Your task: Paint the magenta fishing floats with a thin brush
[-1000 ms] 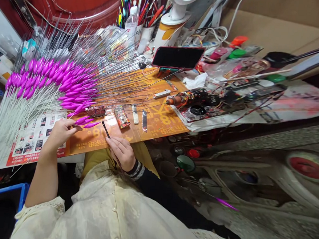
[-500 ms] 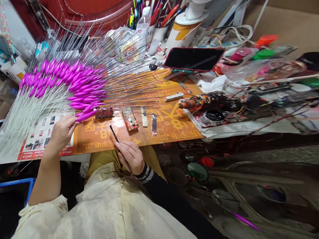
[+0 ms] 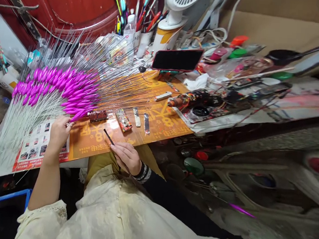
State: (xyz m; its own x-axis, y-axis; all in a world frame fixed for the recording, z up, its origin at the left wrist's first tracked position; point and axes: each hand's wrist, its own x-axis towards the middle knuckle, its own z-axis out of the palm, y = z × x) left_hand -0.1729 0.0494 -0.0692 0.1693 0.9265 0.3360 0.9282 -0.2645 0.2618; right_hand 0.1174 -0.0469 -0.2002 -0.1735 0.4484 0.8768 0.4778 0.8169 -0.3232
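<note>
The left hand (image 3: 60, 130) pinches thin stems at the lower edge of a fanned bundle of glossy magenta fishing floats (image 3: 81, 88), which spreads away from it over the worktop (image 3: 100, 137). The right hand (image 3: 126, 156) grips a slim dark brush (image 3: 108, 136), its tip angled toward the left hand. Beyond the brush tip lie a dark red, stained block (image 3: 97, 116) and a paint-spattered block (image 3: 123, 120); farther off, a phone (image 3: 177, 60) with a black screen leans upright.

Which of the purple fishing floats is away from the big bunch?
The lone purple float at the lower right, beyond the dark right sleeve; the others crowd together on the left of the table, near the left hand.
</note>
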